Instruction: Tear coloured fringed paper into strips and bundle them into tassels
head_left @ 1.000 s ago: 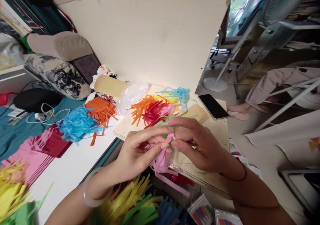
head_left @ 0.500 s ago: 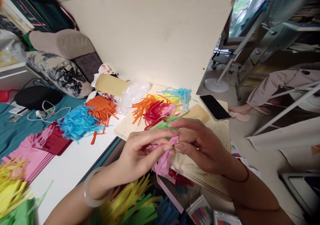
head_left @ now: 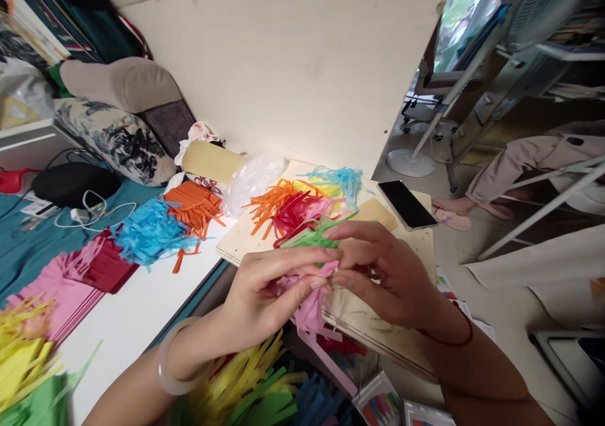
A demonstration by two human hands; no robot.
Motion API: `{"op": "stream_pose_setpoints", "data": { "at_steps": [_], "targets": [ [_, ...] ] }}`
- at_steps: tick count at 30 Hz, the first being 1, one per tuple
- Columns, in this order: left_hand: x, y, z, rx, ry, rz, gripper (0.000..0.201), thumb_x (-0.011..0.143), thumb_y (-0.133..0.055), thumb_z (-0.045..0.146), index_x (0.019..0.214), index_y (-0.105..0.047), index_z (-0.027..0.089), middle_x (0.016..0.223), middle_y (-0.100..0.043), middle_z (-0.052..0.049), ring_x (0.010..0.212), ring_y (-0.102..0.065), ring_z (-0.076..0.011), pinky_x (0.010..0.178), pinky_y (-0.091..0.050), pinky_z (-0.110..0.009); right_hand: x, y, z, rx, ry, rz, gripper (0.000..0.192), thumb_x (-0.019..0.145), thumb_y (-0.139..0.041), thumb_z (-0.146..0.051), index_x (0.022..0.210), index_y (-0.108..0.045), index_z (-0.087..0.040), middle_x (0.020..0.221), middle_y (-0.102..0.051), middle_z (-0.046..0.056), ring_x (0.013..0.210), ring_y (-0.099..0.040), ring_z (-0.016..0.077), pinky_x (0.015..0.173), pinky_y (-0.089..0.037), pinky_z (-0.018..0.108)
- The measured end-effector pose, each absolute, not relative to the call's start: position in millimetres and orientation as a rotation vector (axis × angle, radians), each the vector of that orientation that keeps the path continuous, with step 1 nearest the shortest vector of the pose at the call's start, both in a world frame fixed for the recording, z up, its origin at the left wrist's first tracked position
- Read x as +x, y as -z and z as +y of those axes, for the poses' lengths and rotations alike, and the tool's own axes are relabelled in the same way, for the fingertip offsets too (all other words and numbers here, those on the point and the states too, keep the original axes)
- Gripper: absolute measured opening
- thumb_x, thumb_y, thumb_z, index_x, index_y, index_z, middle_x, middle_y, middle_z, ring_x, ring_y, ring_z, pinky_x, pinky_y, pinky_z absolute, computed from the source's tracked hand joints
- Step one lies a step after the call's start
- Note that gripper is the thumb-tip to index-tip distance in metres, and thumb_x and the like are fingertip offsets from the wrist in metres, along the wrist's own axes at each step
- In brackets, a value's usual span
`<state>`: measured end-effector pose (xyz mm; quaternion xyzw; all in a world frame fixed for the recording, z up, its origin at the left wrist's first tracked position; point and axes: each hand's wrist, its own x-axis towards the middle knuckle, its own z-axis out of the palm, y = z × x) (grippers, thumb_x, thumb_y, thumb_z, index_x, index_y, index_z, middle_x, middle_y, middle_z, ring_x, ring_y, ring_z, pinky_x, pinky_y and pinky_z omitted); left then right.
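From where I watch, both hands meet over the near edge of the pale wooden board (head_left: 416, 249) on the bench. My left hand (head_left: 265, 290) and right hand (head_left: 382, 275) each pinch the same pink fringed paper strip (head_left: 309, 309), thumb and forefinger closed narrow on its top edge, the two grips almost touching each other. The strip sits right between the fingertips at its upper end; its cut fringes hang free below the hands, with one long tail trailing down toward the yellow and green fringed paper (head_left: 246, 382) lying under my wrists.

The risk I judge greatest is tearing: the paper looks thin and slit into narrow tongues, so a twist or pull from two grips this close could rip a fringe off at its root. The hanging tail could also catch on the board's edge or tangle with the loose fringes below.

Just behind my fingers lies a heap of orange, red, green and blue paper fringes (head_left: 302, 205); a green tuft nearly touches my right forefinger, and a careless sweep could drag it along. A black phone (head_left: 406, 204) lies further back on the board, well apart from the hands.
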<state>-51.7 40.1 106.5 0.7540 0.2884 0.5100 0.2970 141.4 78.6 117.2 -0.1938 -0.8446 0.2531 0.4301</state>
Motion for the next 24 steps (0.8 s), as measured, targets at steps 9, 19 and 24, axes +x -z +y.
{"op": "stream_pose_setpoints", "data": {
  "at_steps": [9, 19, 24],
  "targets": [
    [-52, -102, 36, 2.142, -1.495, 0.861, 0.055, 0.077, -0.063, -0.003, 0.125, -0.058, 0.026, 0.110, -0.070, -0.004, 0.090, -0.068, -0.0127, 0.080, -0.056, -0.019, 136, -118, 75, -0.617, -0.583, -1.926, 0.011, 0.081, -0.066, -0.020, 0.090, -0.060, -0.019, 0.074, -0.066, -0.001, 0.055, -0.056, 0.0054, 0.048, -0.044, 0.015],
    [-48, -99, 39, 2.118, -1.544, 0.868, 0.049, 0.078, -0.063, 0.000, 0.121, -0.061, 0.023, 0.106, -0.071, -0.005, 0.088, -0.069, -0.0123, 0.079, -0.055, -0.018, 136, -120, 75, -0.635, -0.601, -1.868, 0.006, 0.081, -0.065, -0.014, 0.079, -0.065, -0.019, 0.066, -0.067, -0.002, 0.053, -0.057, 0.0062, 0.050, -0.044, 0.017],
    [-48, -96, 52, 1.504, -1.086, 0.665, 0.044, 0.082, -0.064, 0.011, 0.124, -0.056, 0.020, 0.077, -0.071, -0.003, 0.068, -0.070, -0.0140, 0.066, -0.058, -0.024, 134, -115, 87, -0.578, -1.012, -1.581, 0.011, 0.085, -0.063, -0.025, 0.077, -0.060, -0.017, 0.057, -0.060, -0.002, 0.047, -0.054, 0.0067, 0.044, -0.042, 0.018]
  ]
}}
